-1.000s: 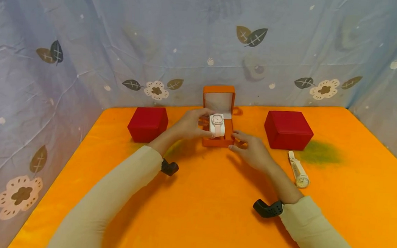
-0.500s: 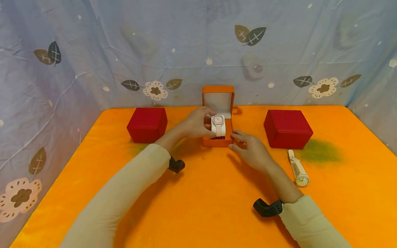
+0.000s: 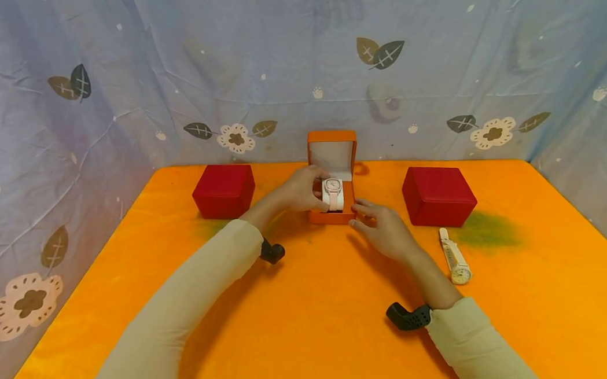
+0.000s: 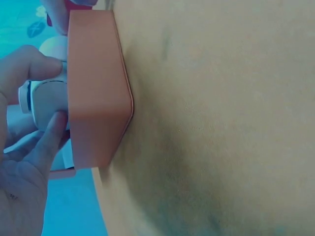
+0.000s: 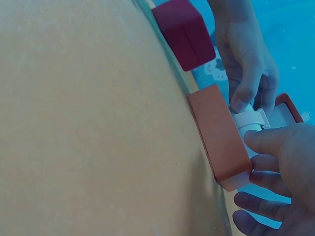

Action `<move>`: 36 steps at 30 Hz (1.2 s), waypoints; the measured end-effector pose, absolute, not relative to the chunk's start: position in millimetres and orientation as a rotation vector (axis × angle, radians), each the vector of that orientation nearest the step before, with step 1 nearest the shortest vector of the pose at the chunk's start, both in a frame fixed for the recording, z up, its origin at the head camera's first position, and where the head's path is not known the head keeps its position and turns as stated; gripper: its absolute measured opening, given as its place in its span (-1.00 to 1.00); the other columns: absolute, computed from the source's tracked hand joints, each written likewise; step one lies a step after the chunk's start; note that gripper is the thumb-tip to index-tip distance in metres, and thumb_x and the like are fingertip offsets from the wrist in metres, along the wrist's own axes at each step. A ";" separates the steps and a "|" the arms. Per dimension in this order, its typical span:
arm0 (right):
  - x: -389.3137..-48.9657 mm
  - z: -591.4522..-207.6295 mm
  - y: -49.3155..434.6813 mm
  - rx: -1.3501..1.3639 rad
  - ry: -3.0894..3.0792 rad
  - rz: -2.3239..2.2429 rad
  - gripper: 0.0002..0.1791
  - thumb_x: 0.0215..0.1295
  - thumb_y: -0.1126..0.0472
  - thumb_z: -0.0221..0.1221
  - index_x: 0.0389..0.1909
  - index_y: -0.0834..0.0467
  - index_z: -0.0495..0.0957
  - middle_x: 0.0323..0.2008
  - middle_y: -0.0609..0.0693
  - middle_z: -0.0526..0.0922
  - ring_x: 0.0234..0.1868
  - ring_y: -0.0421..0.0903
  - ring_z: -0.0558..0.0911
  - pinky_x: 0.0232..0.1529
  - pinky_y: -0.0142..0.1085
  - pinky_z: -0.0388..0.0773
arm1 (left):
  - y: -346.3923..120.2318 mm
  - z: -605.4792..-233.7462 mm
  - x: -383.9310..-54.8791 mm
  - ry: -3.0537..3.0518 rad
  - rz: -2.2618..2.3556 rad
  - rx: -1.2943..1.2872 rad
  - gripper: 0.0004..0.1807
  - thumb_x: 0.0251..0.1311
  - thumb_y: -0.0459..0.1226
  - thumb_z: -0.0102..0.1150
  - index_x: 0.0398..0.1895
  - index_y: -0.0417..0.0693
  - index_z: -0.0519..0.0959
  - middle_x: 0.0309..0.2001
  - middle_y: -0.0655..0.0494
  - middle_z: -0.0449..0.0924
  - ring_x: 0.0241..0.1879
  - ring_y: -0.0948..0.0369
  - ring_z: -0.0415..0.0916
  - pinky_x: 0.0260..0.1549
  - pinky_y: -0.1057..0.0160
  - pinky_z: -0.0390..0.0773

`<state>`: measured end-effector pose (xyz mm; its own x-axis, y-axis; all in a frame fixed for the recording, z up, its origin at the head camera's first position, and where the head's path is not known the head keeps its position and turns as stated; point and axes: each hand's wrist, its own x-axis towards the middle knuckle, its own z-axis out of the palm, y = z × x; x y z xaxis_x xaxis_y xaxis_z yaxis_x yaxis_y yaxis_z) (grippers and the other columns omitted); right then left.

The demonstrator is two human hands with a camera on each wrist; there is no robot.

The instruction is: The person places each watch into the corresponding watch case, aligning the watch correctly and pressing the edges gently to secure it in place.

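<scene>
An orange watch box [image 3: 331, 218] stands with its lid raised and its pale lining showing. Inside its base, toward the left, sits a white cushion [image 4: 47, 101] bearing a wristwatch [image 3: 333, 185] with a squarish face and a pale pink strap. My left hand [image 3: 303, 190] pinches the cushion at its ends, thumb at the front and fingers behind; the left wrist view shows it partly sunk below the box's rim. At the box's right front corner, my right hand [image 3: 384, 229] touches the side with loosely extended fingers [image 5: 266, 181].
Red boxes, both closed, stand at left [image 3: 224, 190] and right [image 3: 438, 196]. Before the right one lies a white-strapped watch [image 3: 456, 259]. An orange cloth [image 3: 326, 330] covers the table. Behind hangs a blue patterned curtain [image 3: 291, 49].
My left hand has shifted slightly right with the cushion and watch, which now sit a little lower in the box. My right hand has stayed at the box's corner.
</scene>
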<state>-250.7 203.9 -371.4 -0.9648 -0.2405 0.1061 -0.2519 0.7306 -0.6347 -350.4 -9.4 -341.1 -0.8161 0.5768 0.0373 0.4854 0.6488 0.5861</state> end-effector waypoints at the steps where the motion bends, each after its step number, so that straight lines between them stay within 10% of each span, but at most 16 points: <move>1: -250.8 -371.5 203.9 0.412 -2.908 1.069 -0.43 0.36 0.06 0.16 0.34 0.16 0.38 0.42 0.10 0.29 0.41 0.21 0.28 0.37 0.12 0.24 | -9.6 -341.5 -350.4 2.718 0.891 0.883 -0.23 -0.09 -0.21 0.48 0.25 -0.20 0.40 0.22 -0.07 0.39 0.09 0.07 0.40 0.16 0.15 0.48; 36: -250.5 -372.9 204.5 0.432 -2.894 1.056 -0.48 0.39 0.12 0.12 0.33 0.17 0.37 0.42 0.11 0.30 0.44 0.23 0.23 0.40 0.17 0.14 | -5.7 -335.7 -353.1 2.696 0.664 0.742 -0.29 -0.04 -0.13 0.39 0.26 -0.07 0.44 0.16 0.05 0.49 0.05 0.10 0.37 0.26 0.13 0.37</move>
